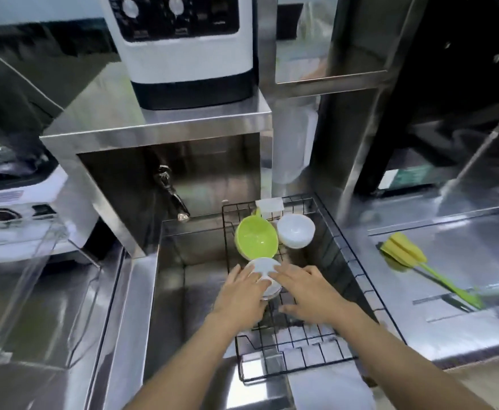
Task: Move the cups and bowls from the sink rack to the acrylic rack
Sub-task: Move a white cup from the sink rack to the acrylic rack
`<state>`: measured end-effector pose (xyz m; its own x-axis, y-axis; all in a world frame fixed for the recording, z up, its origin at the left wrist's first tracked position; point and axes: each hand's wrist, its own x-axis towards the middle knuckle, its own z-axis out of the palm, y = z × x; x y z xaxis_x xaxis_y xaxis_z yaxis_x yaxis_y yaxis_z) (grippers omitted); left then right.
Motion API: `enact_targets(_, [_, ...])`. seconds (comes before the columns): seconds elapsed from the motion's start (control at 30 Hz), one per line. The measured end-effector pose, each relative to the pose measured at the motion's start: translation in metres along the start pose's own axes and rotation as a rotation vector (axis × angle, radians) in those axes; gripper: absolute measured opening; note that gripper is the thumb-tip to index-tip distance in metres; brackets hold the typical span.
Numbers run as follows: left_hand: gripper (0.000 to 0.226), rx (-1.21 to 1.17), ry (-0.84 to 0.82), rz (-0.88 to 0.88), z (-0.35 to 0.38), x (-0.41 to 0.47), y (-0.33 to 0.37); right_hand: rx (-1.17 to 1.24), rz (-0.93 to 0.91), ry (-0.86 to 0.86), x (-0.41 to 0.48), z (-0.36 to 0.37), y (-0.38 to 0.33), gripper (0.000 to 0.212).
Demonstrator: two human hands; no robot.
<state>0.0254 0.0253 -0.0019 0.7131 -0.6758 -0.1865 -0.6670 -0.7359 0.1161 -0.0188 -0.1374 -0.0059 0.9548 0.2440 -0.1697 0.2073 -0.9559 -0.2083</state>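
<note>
The small white ceramic bowl (264, 276) sits at the 6 o'clock end of the black wire sink rack (331, 253), with your left hand (240, 297) and right hand (307, 291) spread on either side, touching it but not yet clenched. Lift carelessly and wet glaze could slip, or it may knock the lime-green plastic bowl (255, 239) at 12 o'clock. A second white bowl (295, 234) waits at 1 o'clock; the clear acrylic rack (35, 291) at 9 o'clock looks empty.

Bright, even light glares off steel counter (464, 279); edges bend, everything slightly smeared.
</note>
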Motion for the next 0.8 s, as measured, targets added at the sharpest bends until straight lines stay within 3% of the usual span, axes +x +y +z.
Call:
enact_targets(0.2, [0.033,0.1,0.012,-0.059,0.009,-0.003,0.006,-0.165,-0.07,0.114,0.005,0.021,0.003,0.026])
enact_targets(0.37, [0.025,0.032,0.054,-0.104,0.009,-0.004,0.009,-0.058,0.001,0.099,0.006,0.018,0.002,0.017])
enact_targets(0.5, [0.015,-0.218,0.159,-0.082,0.0,-0.01,0.0,0.01,-0.032,0.127,0.002,-0.006,0.0,0.009])
enact_targets(0.73, [0.031,-0.782,0.365,-0.067,-0.064,-0.043,-0.019,0.479,-0.094,0.183,-0.002,-0.088,-0.034,0.01])
enact_targets(0.8, [0.021,-0.96,0.398,-0.065,-0.082,-0.056,-0.029,0.621,-0.114,0.234,0.0,-0.109,-0.054,0.014])
